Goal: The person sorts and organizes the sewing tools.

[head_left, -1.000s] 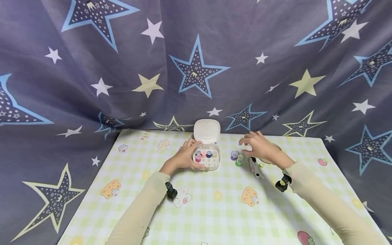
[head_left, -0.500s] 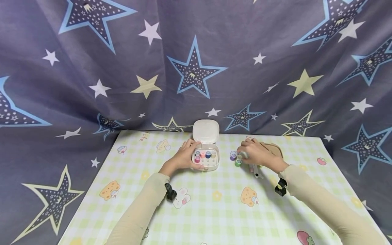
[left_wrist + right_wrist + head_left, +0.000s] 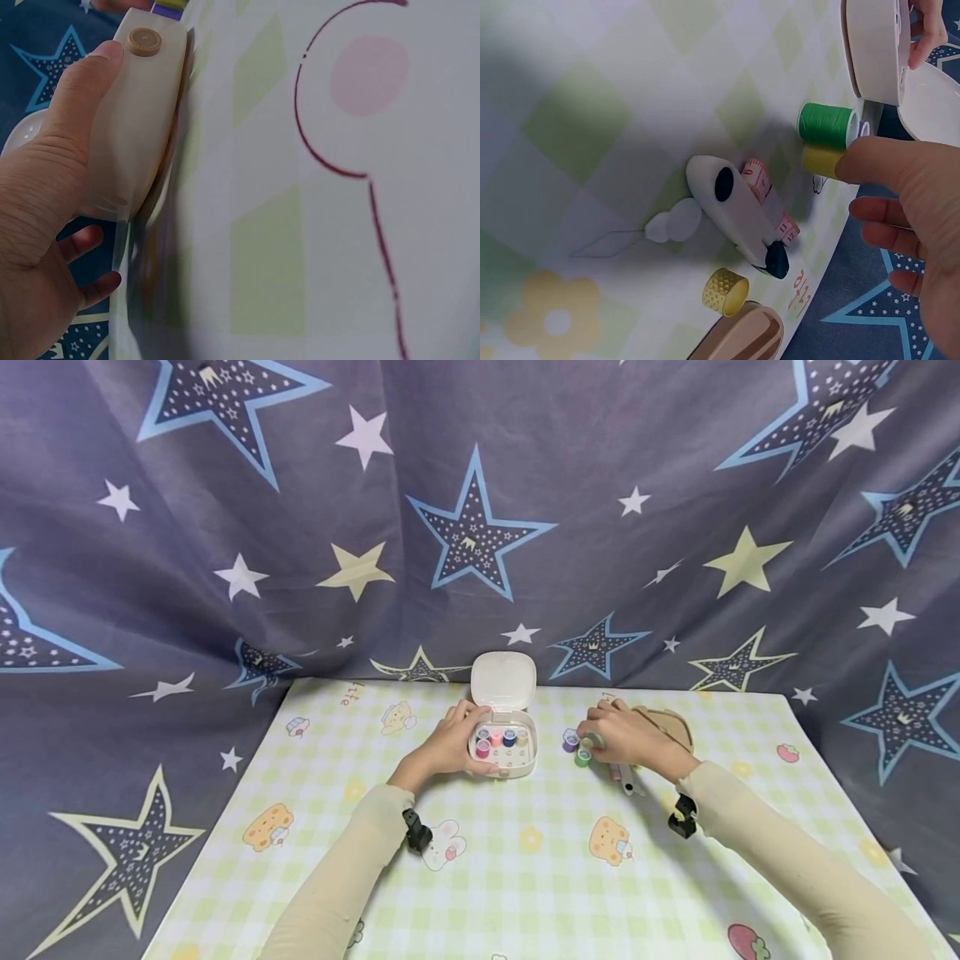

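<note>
My left hand point(image 3: 452, 741) grips the left side of an open white sewing box point(image 3: 139, 112), its thumb on the front wall beside a round tan button. Several thread spools stand on pegs inside, including a pink one point(image 3: 483, 748) and a navy one point(image 3: 510, 737). The raised lid point(image 3: 504, 681) leans back behind. To the box's right, my right hand point(image 3: 618, 732) pinches a yellow thread spool point(image 3: 820, 160) between thumb and fingers; part of it is hidden. A green spool point(image 3: 825, 125) lies right beside it, and a purple spool point(image 3: 571, 741) is just to the left.
Near my right hand lie a white pod-shaped tool with black ends point(image 3: 731, 206), a red-and-white rolled measuring tape point(image 3: 756, 177), a needle threader point(image 3: 676, 220) and a gold thimble point(image 3: 726, 292). A brown tray point(image 3: 671, 727) sits farther right. A star-printed curtain point(image 3: 480, 527) hangs behind the table.
My right hand has come down from above the spools, and its spread fingers have closed on the yellow spool. The left hand has kept its hold on the box.
</note>
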`<state>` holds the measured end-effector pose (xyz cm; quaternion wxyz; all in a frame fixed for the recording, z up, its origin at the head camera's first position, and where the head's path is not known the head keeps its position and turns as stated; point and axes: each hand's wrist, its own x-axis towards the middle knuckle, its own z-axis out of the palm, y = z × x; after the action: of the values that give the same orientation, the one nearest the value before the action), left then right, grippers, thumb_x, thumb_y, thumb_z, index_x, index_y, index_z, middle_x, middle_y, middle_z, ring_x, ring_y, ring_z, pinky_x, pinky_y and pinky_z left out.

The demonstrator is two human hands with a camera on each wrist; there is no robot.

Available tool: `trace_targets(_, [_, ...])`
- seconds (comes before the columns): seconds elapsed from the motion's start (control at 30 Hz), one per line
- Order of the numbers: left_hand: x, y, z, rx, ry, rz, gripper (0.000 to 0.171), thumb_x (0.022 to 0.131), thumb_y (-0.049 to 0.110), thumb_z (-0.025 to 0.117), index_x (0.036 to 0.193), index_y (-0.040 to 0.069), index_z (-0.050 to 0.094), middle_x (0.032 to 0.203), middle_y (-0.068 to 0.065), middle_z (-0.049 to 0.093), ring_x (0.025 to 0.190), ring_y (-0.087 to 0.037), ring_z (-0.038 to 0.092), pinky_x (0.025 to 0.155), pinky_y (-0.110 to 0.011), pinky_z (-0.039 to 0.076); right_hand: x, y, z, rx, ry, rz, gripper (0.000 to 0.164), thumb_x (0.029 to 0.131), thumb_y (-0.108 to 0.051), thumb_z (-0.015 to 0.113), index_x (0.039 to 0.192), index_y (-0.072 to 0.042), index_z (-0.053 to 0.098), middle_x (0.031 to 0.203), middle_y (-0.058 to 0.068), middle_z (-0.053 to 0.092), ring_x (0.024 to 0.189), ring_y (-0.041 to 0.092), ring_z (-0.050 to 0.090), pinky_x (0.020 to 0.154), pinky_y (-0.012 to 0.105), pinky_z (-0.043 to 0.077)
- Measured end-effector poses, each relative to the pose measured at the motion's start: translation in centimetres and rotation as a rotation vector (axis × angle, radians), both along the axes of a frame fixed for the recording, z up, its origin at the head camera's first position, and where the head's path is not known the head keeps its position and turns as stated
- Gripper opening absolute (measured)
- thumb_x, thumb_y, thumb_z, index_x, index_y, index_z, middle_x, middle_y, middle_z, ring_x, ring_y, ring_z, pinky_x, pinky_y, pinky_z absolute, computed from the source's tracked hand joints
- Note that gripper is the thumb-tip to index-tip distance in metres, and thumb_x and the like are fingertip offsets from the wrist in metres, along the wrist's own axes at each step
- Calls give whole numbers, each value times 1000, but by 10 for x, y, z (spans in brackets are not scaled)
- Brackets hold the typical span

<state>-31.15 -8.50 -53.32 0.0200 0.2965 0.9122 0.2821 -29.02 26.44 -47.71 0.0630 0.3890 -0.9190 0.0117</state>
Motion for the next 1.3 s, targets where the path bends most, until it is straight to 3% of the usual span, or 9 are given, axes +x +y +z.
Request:
trace_targets(0.4, [2, 0, 7, -1, 9, 6, 113, 64, 43, 96, 155, 9, 38, 133, -12, 43, 121, -27, 45, 102, -45, 41, -1, 1, -1, -7, -1, 11, 23, 79, -13, 83, 100, -18, 75, 95, 2, 67, 90, 25, 57, 82, 43, 39])
trace_targets(0.73, [2, -2, 3, 11, 41, 4, 113, 64, 44, 95, 154, 8, 39, 132, -12, 43, 120, -28, 45, 101, -46, 42, -3, 1, -1, -25, 18, 27, 22, 77, -12, 84, 97, -16, 75, 93, 4, 67, 89, 26, 57, 79, 44, 39])
trace_targets(1.03, [3, -1, 4, -11, -3, 12, 114, 65, 45, 95, 157, 11, 36, 135, -12, 43, 122, -26, 43, 101, -44, 40, -4, 1, 11, -40, 12, -9, 23, 75, -15, 85, 95, -13, 75, 92, 5, 68, 90, 26, 57, 82, 48, 42])
trace_targets(1.3, [5, 1, 6, -7, 0, 11, 114, 65, 46, 95, 157, 11, 36, 135, -11, 43, 122, -27, 44, 102, -45, 41, -10, 5, 14, -88, 2, -10, 24, 76, -14, 85, 96, -10, 71, 94, 7, 67, 88, 26, 55, 77, 43, 33])
